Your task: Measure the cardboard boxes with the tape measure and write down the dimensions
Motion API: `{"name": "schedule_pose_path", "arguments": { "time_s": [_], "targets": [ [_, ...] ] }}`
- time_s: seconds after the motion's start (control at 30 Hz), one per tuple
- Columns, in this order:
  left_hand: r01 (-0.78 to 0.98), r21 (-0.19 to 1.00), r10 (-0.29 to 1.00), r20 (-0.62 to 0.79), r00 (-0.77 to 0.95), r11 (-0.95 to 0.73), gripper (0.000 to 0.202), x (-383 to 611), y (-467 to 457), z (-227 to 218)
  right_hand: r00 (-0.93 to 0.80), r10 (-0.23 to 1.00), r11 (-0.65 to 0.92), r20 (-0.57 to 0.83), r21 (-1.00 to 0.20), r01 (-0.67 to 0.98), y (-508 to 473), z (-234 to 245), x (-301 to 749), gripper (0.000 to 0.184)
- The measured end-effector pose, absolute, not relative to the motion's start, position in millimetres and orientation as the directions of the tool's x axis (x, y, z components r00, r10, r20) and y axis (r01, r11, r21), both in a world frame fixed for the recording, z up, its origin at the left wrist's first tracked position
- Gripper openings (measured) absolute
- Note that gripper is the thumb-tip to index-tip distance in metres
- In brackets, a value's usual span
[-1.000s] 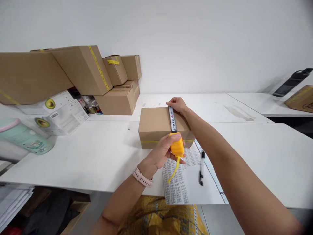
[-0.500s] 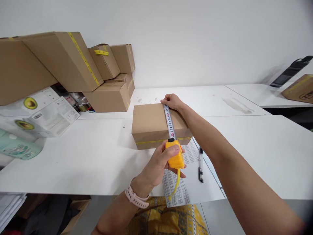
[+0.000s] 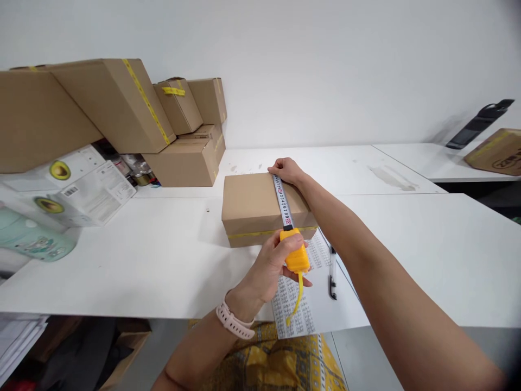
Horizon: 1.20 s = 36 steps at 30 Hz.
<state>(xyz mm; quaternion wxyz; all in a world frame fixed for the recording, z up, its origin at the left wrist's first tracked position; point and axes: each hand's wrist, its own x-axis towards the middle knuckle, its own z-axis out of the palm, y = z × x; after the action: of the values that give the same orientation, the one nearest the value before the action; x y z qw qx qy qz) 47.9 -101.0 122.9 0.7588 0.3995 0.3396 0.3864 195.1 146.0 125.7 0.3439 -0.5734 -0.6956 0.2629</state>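
A brown cardboard box (image 3: pixel 252 195) with yellow tape along its front side sits on the white table. My left hand (image 3: pixel 273 266) is closed around a yellow tape measure (image 3: pixel 298 255) just in front of the box, its yellow strap hanging down. The silver blade (image 3: pixel 283 203) runs from the case across the box top to the far edge. There my right hand (image 3: pixel 287 169) pinches the blade's far end against the box; the tip itself is hidden under the fingers.
Under my arms lie a printed sheet (image 3: pixel 295 315) and a pen (image 3: pixel 332 277). Stacked cardboard boxes (image 3: pixel 179 163), a white avocado-print carton (image 3: pixel 89 195) and a green bottle (image 3: pixel 44 239) stand at left. A black bottle (image 3: pixel 480 125) and another box (image 3: pixel 496 152) are at far right.
My left hand has shifted the tape measure case slightly forward and right, closer to the box, so less blade shows. My right hand stays at the box's far edge. The view has shifted slightly.
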Motion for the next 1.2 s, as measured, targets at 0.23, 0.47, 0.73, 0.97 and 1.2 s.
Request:
{"name": "schedule_pose_path", "arguments": {
  "time_s": [0.23,0.47,0.73,0.97,1.2],
  "targets": [
    [-0.297,0.942,0.938,-0.045,0.345,0.155,0.060,-3,-127,113,0.128,0.927,0.313,0.354,-0.914,0.258,116,139,236,0.044],
    [-0.088,0.996,0.998,0.026,-0.061,-0.032,0.069,-73,-112,70,0.163,0.958,0.120,0.237,-0.845,0.521,8,92,302,0.067],
    [-0.159,0.984,0.995,0.093,0.039,-0.086,0.063,-82,-58,109,0.067,0.935,0.233,0.347,-0.747,0.623,-6,116,281,0.059],
    [-0.121,0.975,0.981,0.191,0.019,-0.187,0.058,-72,-60,138,0.144,0.819,0.287,0.555,-0.615,0.735,43,146,267,0.035],
    [-0.194,0.976,0.913,-0.008,0.407,0.095,0.062,-22,-125,91,-0.096,0.747,0.421,0.658,-0.357,0.834,55,143,255,0.031]
  ]
}}
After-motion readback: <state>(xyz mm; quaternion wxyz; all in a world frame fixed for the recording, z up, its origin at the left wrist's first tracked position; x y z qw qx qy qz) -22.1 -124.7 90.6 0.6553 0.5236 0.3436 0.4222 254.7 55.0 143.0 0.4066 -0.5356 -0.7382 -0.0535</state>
